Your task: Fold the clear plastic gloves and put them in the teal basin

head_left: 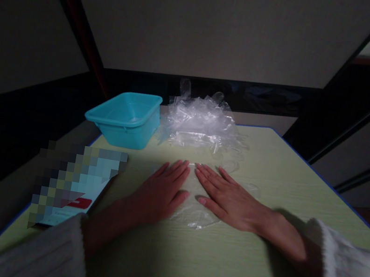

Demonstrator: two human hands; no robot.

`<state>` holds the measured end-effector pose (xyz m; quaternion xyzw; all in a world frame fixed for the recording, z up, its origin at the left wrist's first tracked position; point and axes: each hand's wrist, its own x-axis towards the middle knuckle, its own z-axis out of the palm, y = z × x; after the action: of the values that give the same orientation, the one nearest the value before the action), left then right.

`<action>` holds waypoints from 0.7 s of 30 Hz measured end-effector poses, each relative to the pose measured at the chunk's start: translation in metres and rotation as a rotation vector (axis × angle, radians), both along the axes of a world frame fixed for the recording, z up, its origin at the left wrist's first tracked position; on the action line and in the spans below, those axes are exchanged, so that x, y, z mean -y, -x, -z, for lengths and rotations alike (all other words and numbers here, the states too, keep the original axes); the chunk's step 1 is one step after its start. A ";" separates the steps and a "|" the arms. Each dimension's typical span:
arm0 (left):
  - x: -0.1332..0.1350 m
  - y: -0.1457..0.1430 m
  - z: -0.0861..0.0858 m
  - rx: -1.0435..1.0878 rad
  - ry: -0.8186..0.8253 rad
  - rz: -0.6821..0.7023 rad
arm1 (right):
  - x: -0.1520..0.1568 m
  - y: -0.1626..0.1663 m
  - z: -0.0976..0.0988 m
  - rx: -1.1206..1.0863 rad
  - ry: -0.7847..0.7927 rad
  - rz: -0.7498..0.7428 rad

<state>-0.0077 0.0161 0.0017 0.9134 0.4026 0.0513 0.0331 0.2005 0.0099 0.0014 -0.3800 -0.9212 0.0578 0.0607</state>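
Observation:
A thin clear disposable plastic glove (195, 217) lies spread on the table, with finger shapes showing at its far edge. My left hand (163, 194) rests flat on its left part, fingers stretched out. Palm down on the right part is my right hand (226, 197), its thumb apart from the other fingers. The fingertips of both hands come close together near the middle. Much of the glove is hidden under my hands. Just beyond them sits a loose heap of clear plastic gloves (204, 120).
A turquoise plastic basket (123, 135) stands at the back left, beside the heap. A device with a lit, partly blurred screen (90, 184) lies by my left forearm. The pale yellow-green table (157, 261) has a blue edge. A light panel (206, 28) rises behind it.

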 end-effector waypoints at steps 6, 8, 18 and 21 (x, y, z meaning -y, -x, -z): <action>0.000 0.002 -0.001 -0.031 0.036 -0.039 | 0.000 -0.001 0.000 0.029 0.019 0.005; 0.001 0.003 -0.002 -0.042 0.042 -0.055 | 0.000 0.000 0.001 0.026 0.016 0.006; 0.001 0.009 0.000 -0.048 0.015 -0.115 | 0.001 -0.001 0.000 0.016 0.010 0.010; 0.000 0.010 0.000 -0.049 0.012 -0.125 | 0.000 0.000 0.001 -0.011 0.000 0.011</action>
<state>-0.0181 0.0161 0.0016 0.8871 0.4600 0.0283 0.0255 0.2009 0.0096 -0.0001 -0.3846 -0.9188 0.0597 0.0658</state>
